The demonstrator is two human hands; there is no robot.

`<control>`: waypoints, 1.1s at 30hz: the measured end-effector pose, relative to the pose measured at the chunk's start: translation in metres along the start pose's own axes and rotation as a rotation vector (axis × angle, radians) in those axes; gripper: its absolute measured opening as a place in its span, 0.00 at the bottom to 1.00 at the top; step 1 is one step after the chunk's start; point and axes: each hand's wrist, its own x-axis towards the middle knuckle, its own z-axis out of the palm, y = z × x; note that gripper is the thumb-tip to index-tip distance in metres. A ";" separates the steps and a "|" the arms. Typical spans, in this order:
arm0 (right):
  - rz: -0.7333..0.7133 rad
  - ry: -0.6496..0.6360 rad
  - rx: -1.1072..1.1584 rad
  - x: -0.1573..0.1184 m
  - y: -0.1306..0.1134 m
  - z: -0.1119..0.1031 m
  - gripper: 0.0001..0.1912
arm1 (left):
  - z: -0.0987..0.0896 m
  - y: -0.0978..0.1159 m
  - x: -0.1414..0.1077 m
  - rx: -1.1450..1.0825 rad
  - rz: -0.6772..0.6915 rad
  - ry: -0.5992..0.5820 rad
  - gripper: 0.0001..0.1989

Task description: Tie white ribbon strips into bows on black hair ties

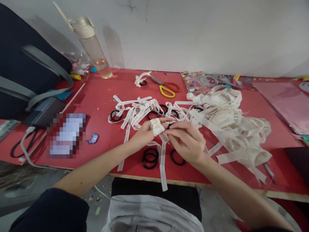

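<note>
A white printed ribbon [157, 126] wraps over the fingers of my left hand [144, 133], which is closed on it. Close against those fingers, my right hand [189, 140] pinches the ribbon by a small dark piece, apparently a black hair tie, mostly hidden by the fingertips. The ribbon's long tail [163, 170] hangs down toward the table's front edge. Below the hands lie several black hair ties [150, 158], with a single hair tie [177, 158] under my right wrist. Behind them is a tangle of narrow printed ribbon [142, 111] with more hair ties among it.
A heap of wide ribbon [236, 125] covers the right side of the red table [96, 87]. Scissors [166, 88] and a bow on a hair tie [142, 80] lie at the back. On the left are a bottle [96, 54], a phone [67, 133] and a dark bag [26, 71].
</note>
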 end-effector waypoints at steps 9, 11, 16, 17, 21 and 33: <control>0.029 -0.230 -0.219 -0.004 0.000 0.012 0.04 | 0.003 -0.004 0.000 -0.216 -0.097 0.060 0.22; 0.024 -0.245 -0.251 -0.005 0.000 0.014 0.03 | 0.003 -0.004 0.001 -0.268 -0.133 0.071 0.21; 0.055 -0.232 -0.169 -0.004 0.000 0.014 0.03 | 0.005 0.000 0.002 -0.399 -0.209 0.101 0.20; 0.050 -0.217 -0.159 -0.004 0.000 0.014 0.03 | 0.006 0.001 0.002 -0.420 -0.221 0.108 0.20; 0.064 -0.157 -0.164 -0.004 0.001 0.015 0.05 | 0.010 0.001 0.001 -0.432 -0.227 0.123 0.18; 0.078 -0.092 -0.143 -0.004 0.014 0.017 0.08 | 0.009 0.000 0.002 -0.414 -0.317 0.083 0.24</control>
